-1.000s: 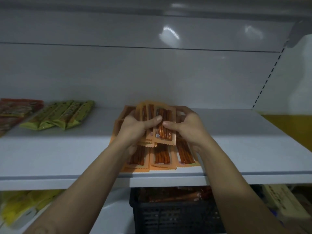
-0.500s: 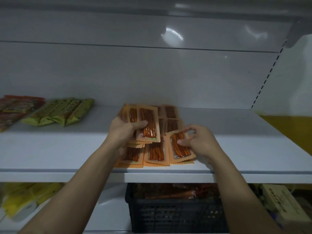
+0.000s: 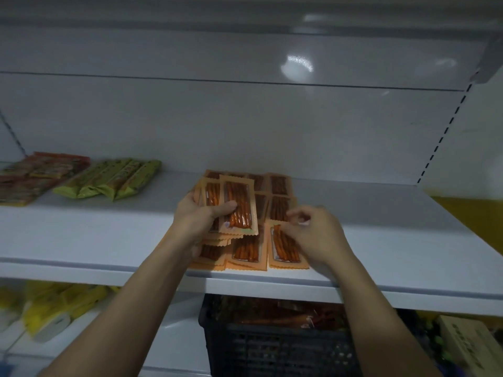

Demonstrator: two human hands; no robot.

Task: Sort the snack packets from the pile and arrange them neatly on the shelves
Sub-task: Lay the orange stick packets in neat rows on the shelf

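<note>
A stack of flat orange plastic snack packets (image 3: pixel 241 194) is clamped in the left hand (image 3: pixel 196 217); just right of it, one laid packet (image 3: pixel 282 251) is pinched at its top edge by the right hand (image 3: pixel 317 236); it is best squared to its neighbours on the white metal shelf (image 3: pixel 109 235).

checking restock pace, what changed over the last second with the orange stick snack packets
The right hand left the stack of orange packets, carried one down to the right and laid it as the front right packet of the rows. Its fingertips are at that packet's top edge, grip unclear. The left hand kept holding the stack. Green packets and shelf unchanged.
</note>
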